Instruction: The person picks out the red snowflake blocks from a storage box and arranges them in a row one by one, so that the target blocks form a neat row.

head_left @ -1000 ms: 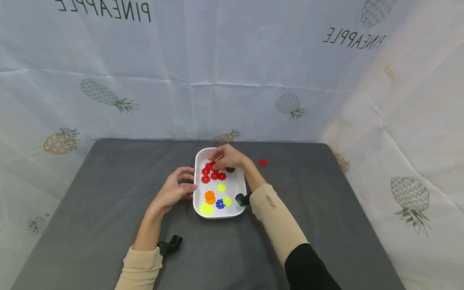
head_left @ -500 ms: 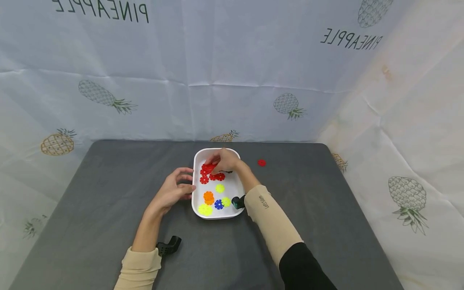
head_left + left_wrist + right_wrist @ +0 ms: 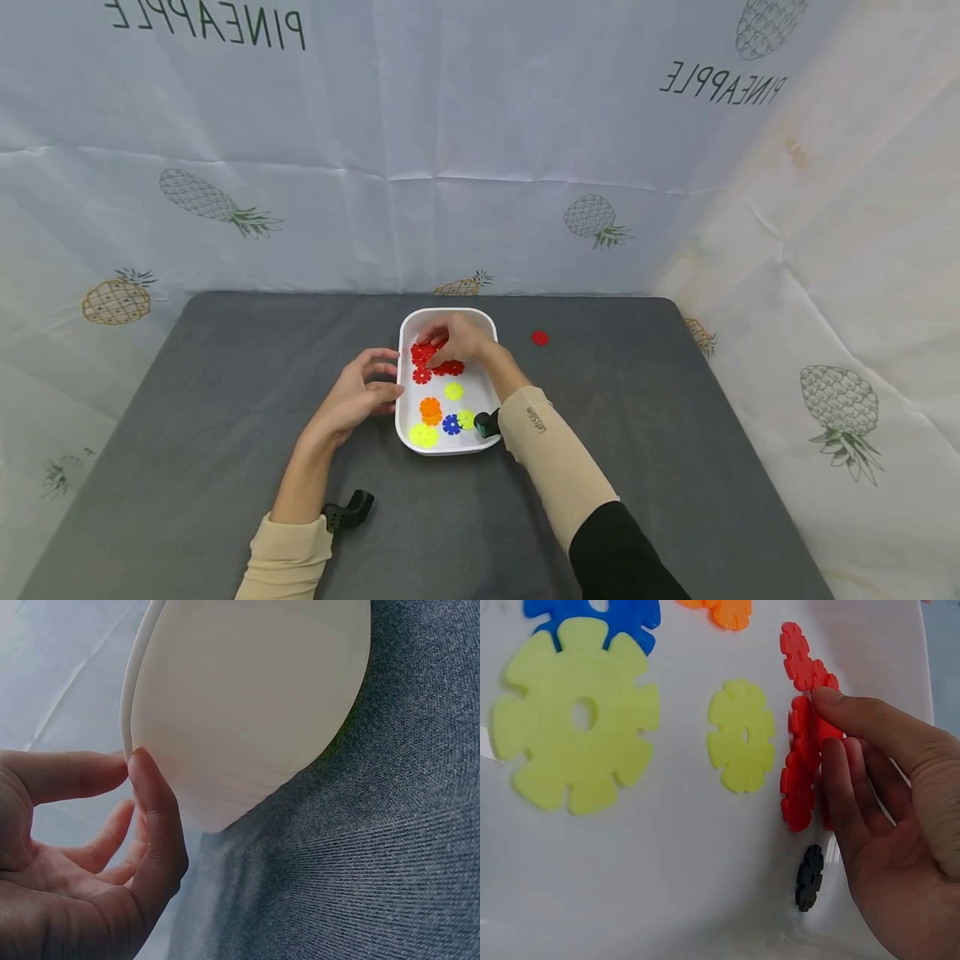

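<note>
White tray (image 3: 408, 408) of flower-shaped discs (image 3: 453, 390) on grey table (image 3: 637, 467)

Near: tan R sleeve (image 3: 555, 467) w/ small lettering (image 3: 536, 419), too tiny to read for sure. Tray's near end: yellow discs (image 3: 423, 436), 1 blue disc (image 3: 451, 425), orange discs (image 3: 431, 411). L hand (image 3: 358, 392) pinches tray's left rim, thumb & forefinger. Farther: R hand (image 3: 461, 342), thumb & fingers narrow, touching red discs (image 3: 799, 791); can't tell if any's gripped. Dark disc (image 3: 809, 877) near. Lone red disc (image 3: 540, 337) on table, right of tray. Back: white curtain (image 3: 465, 108), pineapple prints, "PINEAPPLE" (image 3: 723, 82) x2, mirror-reversed.
</note>
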`<state>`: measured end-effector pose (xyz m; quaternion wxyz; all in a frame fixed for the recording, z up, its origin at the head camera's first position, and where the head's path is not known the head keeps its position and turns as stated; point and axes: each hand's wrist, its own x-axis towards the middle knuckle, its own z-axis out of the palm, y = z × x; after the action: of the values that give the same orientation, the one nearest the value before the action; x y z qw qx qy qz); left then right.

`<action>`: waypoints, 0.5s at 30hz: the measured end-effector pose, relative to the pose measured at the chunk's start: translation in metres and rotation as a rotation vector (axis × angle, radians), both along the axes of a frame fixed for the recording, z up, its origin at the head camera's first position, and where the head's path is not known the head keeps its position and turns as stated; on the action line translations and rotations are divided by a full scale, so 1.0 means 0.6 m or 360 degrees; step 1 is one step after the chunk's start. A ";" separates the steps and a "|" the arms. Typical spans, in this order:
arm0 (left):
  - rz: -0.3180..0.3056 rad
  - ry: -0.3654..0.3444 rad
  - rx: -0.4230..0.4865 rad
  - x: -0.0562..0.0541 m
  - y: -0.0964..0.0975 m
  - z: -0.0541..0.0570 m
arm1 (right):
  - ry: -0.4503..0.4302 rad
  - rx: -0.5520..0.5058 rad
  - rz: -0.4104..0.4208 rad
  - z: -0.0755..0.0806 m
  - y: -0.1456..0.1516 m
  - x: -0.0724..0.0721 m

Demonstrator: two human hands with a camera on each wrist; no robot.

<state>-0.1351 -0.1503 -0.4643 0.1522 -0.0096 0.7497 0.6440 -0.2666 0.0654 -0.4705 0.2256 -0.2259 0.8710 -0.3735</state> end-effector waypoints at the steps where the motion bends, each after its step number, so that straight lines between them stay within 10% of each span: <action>1: 0.0001 -0.0002 0.0000 0.000 0.000 0.000 | 0.0008 -0.0001 0.0006 0.000 -0.001 0.000; 15: 0.0014 -0.0006 -0.0013 0.000 0.002 -0.001 | 0.0123 0.0029 0.0019 -0.004 -0.003 0.007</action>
<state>-0.1352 -0.1490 -0.4648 0.1508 -0.0148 0.7519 0.6417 -0.2626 0.0634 -0.4730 0.1959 -0.2432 0.8811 -0.3551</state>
